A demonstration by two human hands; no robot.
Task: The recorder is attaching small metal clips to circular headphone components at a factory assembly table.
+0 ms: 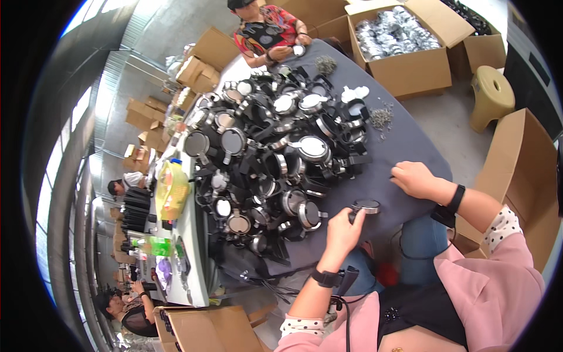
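Observation:
My left hand [343, 233] is closed on the black stem of a round black-and-silver part [368, 206], which sits over the near edge of the grey cloth. My right hand [417, 179] is a little farther right, just above the cloth, with its fingers drawn into a pinch. Whatever it may hold is too small to make out. To the left rises a big heap of similar round parts [312, 148] with silver rims and black brackets. Beyond my right hand lies a scatter of small metal pieces [381, 117], perhaps screws. White round pieces [355, 94] lie near them.
Across the table a person [267, 35] handles a white round piece, near another small metal pile [325, 64]. Open cardboard boxes stand at the far right [407, 76] and beside my right arm [516, 170]. A tan stool [491, 97] is between them. A yellow basket [171, 190] is on the left.

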